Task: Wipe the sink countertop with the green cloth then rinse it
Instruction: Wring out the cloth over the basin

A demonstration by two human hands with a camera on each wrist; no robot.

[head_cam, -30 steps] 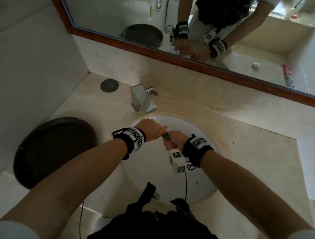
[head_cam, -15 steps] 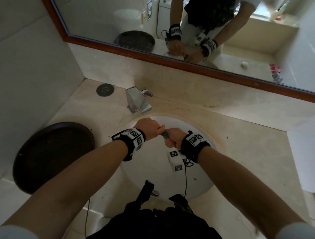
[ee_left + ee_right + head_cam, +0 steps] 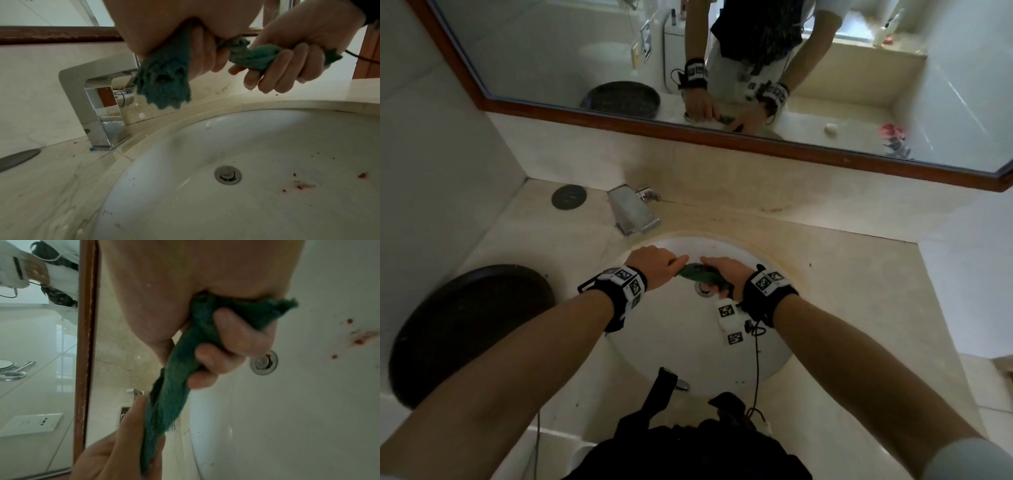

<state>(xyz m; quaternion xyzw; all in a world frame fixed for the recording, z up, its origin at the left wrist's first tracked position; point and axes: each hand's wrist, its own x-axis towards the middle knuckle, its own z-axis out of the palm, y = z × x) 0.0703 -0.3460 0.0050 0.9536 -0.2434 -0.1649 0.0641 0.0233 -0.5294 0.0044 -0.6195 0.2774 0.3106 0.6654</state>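
Holding the green cloth (image 3: 697, 272) above the white sink (image 3: 674, 346), the left hand (image 3: 654, 265) and the right hand (image 3: 722, 272) each clamp one end in a closed grip, fingers (image 3: 285, 65) curled round it. The cloth is twisted into a tight rope between them (a loose tuft hangs below the left fist in the left wrist view). It sits over the drain (image 3: 227, 175), clear of the basin. Red specks (image 3: 362, 175) mark the bowl. The chrome tap (image 3: 631, 214) stands on the beige desk (image 3: 859, 291), beside a dark round tray (image 3: 469, 329).
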